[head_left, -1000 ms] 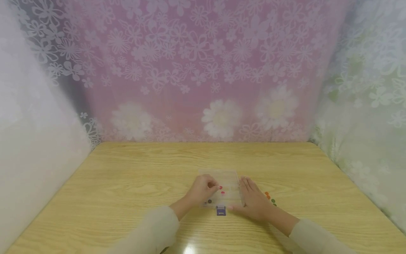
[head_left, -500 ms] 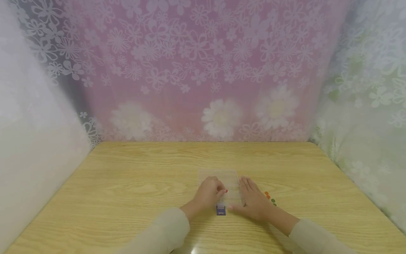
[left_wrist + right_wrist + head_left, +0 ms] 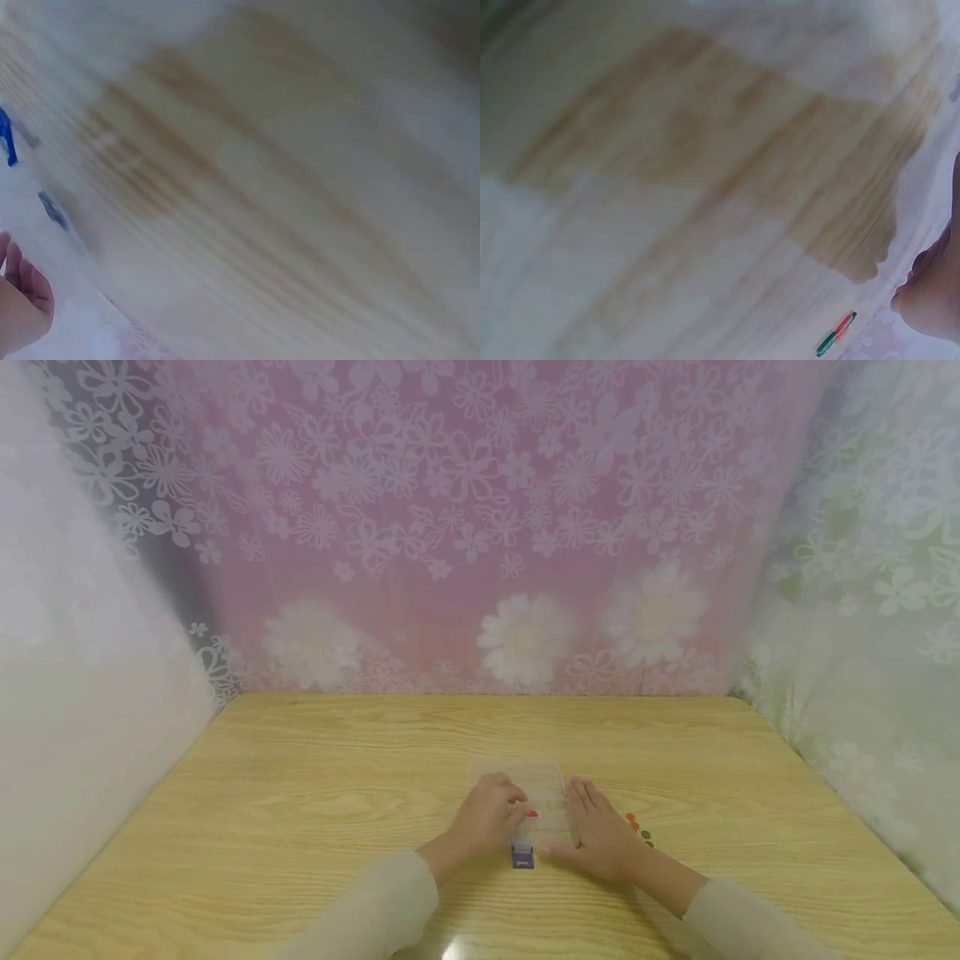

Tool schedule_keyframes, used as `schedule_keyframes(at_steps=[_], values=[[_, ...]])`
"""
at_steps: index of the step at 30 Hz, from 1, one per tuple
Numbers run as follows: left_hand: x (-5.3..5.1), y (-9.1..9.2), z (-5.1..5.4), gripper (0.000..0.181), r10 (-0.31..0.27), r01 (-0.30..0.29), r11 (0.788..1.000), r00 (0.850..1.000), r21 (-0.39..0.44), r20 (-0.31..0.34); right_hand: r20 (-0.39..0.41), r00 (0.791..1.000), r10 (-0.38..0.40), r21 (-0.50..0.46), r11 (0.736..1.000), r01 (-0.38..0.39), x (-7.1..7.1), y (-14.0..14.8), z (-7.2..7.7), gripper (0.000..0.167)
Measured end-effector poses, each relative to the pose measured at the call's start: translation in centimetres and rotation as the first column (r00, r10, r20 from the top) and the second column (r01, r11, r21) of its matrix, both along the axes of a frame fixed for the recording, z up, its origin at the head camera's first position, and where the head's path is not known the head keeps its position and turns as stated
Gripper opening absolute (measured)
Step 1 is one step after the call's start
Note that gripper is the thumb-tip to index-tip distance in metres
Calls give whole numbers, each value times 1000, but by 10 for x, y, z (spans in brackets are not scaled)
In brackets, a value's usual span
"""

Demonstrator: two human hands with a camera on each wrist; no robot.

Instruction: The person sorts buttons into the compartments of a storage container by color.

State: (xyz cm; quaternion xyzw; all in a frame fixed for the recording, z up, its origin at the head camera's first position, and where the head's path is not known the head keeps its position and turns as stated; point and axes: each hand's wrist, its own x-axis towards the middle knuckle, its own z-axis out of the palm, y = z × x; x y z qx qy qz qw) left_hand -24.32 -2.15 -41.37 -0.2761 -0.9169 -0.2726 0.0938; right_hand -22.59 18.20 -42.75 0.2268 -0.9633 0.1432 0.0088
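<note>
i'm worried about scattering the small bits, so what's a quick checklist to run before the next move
1. Box braced: ok; the right hand lies along the right edge of the clear box.
2. Red piece within reach: ok; it shows at the fingertips of the left hand.
3. Firm pinch on it: cannot tell; too small to see.
4. Purple clip in sight: ok; it sits at the box's near edge.
5. No loose bits beside the right hand: not ok; orange pieces and green pieces lie there on the table.
6. Near left corner of the box visible: not ok; the left hand hides it.
</note>
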Motion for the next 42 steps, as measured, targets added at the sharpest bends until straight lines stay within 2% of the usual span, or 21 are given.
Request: schedule_keyframes(at_steps=[3, 8, 11, 15, 21, 30, 42], values=[[1, -10, -2, 36, 4, -4, 1000, 1000, 22, 3, -1, 1000, -2, 9, 1000, 2, -1, 0, -1, 101], [1, -25, -5, 78, 18, -19, 1000, 998, 16, 55, -2, 1000, -12, 27, 1000, 12, -3, 1, -3, 102], [3, -34, -6, 101, 37, -34, 998, 997, -51, 61, -3, 1000, -10, 31, 999, 10, -3, 1, -4, 103], [5, -42, -6, 117, 63, -50, 987, 995, -152, 77, -4, 1000, -7, 37, 999, 7, -3, 1, -4, 104], [4, -47, -8, 118, 86, -52, 974, 986, -222, 146, 1, 1000, -14, 42, 999, 14, -3, 0, -3, 103], [2, -48, -17, 123, 92, -50, 974, 978, -222, 185, 7, 1000, -2, 43, 999, 2, -2, 0, -2, 102], [3, -47, -17, 118, 88, -44, 978, 973, -203, 214, 16, 1000, -12, 51, 999, 11, 0, 0, -1, 103]])
